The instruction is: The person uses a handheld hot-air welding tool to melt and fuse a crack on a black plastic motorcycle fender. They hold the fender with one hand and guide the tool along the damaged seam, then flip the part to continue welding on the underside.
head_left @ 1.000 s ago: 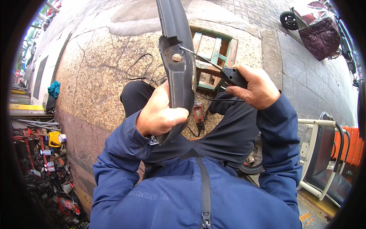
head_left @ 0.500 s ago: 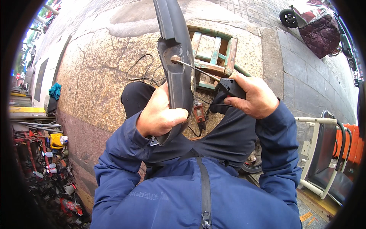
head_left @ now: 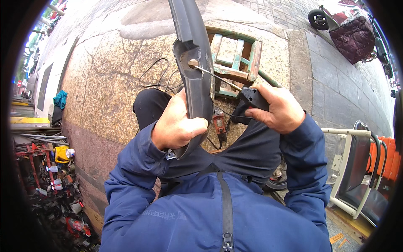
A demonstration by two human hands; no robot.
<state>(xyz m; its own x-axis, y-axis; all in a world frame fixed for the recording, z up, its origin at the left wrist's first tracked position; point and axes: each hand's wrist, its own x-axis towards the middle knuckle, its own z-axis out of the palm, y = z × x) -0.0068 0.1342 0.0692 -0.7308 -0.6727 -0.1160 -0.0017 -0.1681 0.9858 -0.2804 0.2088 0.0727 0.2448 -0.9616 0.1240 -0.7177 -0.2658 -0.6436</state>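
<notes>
A long, curved black plastic mudguard (head_left: 194,90) stands up in front of me, tilted slightly, its lower end near my lap. My left hand (head_left: 178,124) is wrapped round its lower part, thumb across the near side. In my right hand (head_left: 279,107) is the black, boxy handle of what looks like a soldering iron (head_left: 226,82). Its thin metal shaft reaches left to a flat, round tip, which lies at a recess in the mudguard's inner face; whether it touches, I cannot tell. A thin black cord runs by the handle.
Beyond the mudguard stands a worn wooden stool (head_left: 237,56) with green paint. A red and black device (head_left: 219,125) lies between my legs. Black cable (head_left: 153,69) loops over the stone ground. Metal-framed seat (head_left: 357,168) at right; piled tools and parts (head_left: 54,185) at left.
My right hand and the iron's handle have shifted slightly left and down. The tip stays at the recess. My left hand and the mudguard have hardly moved.
</notes>
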